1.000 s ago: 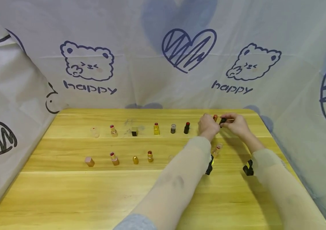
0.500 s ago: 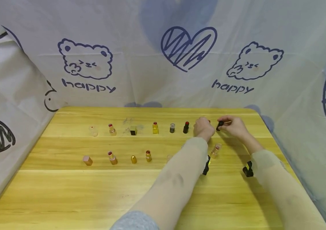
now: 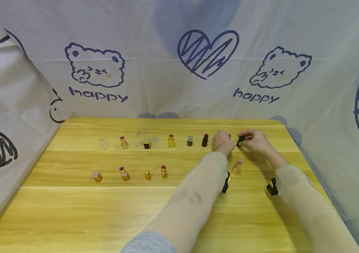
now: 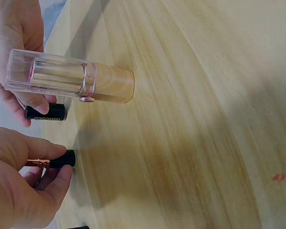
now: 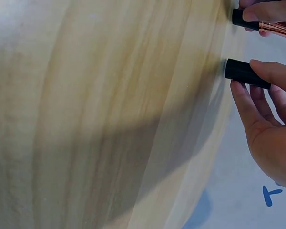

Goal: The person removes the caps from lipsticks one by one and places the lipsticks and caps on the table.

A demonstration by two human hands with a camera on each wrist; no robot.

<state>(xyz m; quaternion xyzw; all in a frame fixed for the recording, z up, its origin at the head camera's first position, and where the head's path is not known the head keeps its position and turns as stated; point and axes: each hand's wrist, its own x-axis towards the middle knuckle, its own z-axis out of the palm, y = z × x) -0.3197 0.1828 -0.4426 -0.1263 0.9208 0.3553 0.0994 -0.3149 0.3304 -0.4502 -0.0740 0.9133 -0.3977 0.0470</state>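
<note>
My left hand (image 3: 223, 142) pinches a lipstick (image 4: 50, 161) by its black base; its coppery upper tube shows in the left wrist view. The base is down at the wooden table near its back right. Just to the right, my right hand (image 3: 255, 140) pinches a black lipstick cap (image 5: 245, 74) between thumb and fingers, one end at the tabletop. Cap and lipstick are apart. Nearer the person, a lipstick under a clear cover (image 4: 69, 76) stands upright. Left of my left hand stands a black lipstick with a red tip (image 3: 205, 140).
Two rows of lipsticks and caps stand on the table (image 3: 81, 214). The back row includes a yellow lipstick (image 3: 171, 141) and a small clear-topped piece (image 3: 190, 141). In front are a pink cap (image 3: 97, 176) and a gold cap (image 3: 147, 175). Printed cloth (image 3: 154, 80) hangs behind.
Both hands have come down toward the table. My left hand moved slightly left with the lipstick, and my right hand lowered the black cap to the tabletop.
</note>
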